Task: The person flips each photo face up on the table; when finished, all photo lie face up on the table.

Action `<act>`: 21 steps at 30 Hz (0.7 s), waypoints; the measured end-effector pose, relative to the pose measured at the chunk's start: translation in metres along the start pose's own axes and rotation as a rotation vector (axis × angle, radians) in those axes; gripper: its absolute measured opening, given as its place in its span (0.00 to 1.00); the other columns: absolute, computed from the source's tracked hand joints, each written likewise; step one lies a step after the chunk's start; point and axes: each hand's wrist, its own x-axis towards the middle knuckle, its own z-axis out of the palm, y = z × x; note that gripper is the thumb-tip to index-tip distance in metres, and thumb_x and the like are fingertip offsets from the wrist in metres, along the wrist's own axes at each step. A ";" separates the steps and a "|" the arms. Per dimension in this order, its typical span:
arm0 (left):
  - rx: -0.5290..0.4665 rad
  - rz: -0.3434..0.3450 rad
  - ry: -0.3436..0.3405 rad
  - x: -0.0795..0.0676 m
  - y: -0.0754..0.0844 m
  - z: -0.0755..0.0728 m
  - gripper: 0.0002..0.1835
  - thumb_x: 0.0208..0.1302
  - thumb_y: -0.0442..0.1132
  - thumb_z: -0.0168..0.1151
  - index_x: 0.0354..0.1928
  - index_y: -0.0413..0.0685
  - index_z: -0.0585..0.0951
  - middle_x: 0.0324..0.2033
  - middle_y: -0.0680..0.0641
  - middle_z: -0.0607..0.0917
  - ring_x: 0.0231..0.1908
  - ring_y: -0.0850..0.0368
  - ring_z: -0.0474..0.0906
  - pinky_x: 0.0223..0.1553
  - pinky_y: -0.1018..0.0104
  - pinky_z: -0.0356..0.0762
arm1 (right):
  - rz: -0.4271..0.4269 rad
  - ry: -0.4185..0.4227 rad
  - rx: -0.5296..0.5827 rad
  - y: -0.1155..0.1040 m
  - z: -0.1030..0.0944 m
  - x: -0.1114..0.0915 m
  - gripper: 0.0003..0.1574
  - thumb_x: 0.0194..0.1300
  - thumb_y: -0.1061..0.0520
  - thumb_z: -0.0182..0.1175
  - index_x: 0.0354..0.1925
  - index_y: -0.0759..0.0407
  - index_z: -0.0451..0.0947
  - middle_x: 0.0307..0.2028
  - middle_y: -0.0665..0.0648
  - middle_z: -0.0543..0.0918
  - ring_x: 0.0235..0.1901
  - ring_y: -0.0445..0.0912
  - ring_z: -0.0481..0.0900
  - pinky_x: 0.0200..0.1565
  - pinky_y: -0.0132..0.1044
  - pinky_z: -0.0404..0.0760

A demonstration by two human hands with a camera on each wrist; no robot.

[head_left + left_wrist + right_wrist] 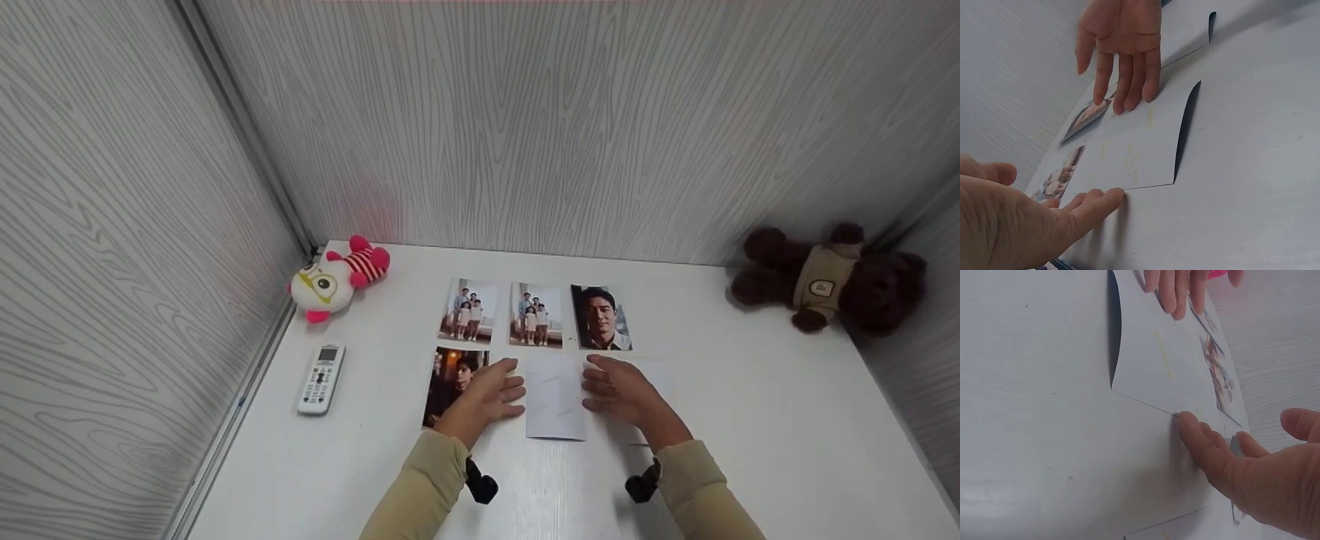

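A face-down photo print [556,397], white with faint yellowish print, lies between my two hands, its near edge lifted slightly off the table. My left hand [484,397] is at its left side, fingers extended and fingertips right at the edge in the left wrist view. On the opposite side my right hand [628,396] stands likewise, with a fingertip at the corner of the photo print [1154,354] in the right wrist view. Partly beneath the left forearm is a dark portrait photo [444,382]. Another white face-down print [664,379] is mostly covered by the right hand.
Behind them are a family photo [466,311], a second family photo [535,315] and a portrait photo [602,318] in a row. A white remote control [322,380] and a pink-and-white plush toy [339,279] are at left. A brown teddy bear [825,281] lies back right, near the wall.
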 end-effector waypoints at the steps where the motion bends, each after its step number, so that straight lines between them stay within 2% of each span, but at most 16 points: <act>1: 0.001 -0.002 0.002 0.000 -0.001 0.001 0.33 0.79 0.44 0.47 0.78 0.37 0.55 0.74 0.25 0.58 0.75 0.30 0.55 0.72 0.34 0.60 | 0.001 -0.001 0.007 0.001 0.000 0.000 0.38 0.79 0.46 0.51 0.78 0.59 0.54 0.74 0.68 0.62 0.68 0.57 0.68 0.63 0.52 0.79; 6: 0.027 0.000 0.023 0.002 -0.006 0.004 0.33 0.78 0.45 0.49 0.77 0.36 0.58 0.74 0.27 0.61 0.74 0.32 0.59 0.72 0.38 0.64 | 0.002 0.011 0.019 0.002 -0.001 0.000 0.37 0.79 0.46 0.51 0.77 0.59 0.57 0.73 0.68 0.64 0.65 0.56 0.72 0.62 0.50 0.80; 12: 0.116 0.025 0.041 -0.001 -0.005 0.003 0.35 0.77 0.45 0.49 0.77 0.33 0.55 0.73 0.24 0.61 0.74 0.29 0.58 0.72 0.38 0.62 | 0.000 0.003 -0.025 0.000 -0.004 -0.007 0.38 0.79 0.46 0.50 0.78 0.58 0.55 0.73 0.70 0.63 0.68 0.59 0.70 0.64 0.51 0.78; 18: 0.083 0.024 0.026 0.000 -0.002 0.004 0.35 0.77 0.45 0.49 0.76 0.32 0.55 0.73 0.23 0.59 0.73 0.27 0.58 0.71 0.33 0.60 | -0.015 -0.044 -0.015 0.000 -0.004 -0.008 0.38 0.80 0.46 0.49 0.79 0.58 0.53 0.75 0.71 0.60 0.73 0.61 0.65 0.65 0.53 0.76; 21: 0.079 0.019 0.012 0.002 -0.004 0.005 0.34 0.77 0.45 0.47 0.77 0.34 0.56 0.74 0.25 0.59 0.75 0.29 0.56 0.71 0.33 0.61 | -0.019 -0.052 -0.006 0.002 -0.003 -0.007 0.37 0.80 0.47 0.48 0.79 0.58 0.53 0.75 0.70 0.61 0.72 0.60 0.66 0.64 0.52 0.78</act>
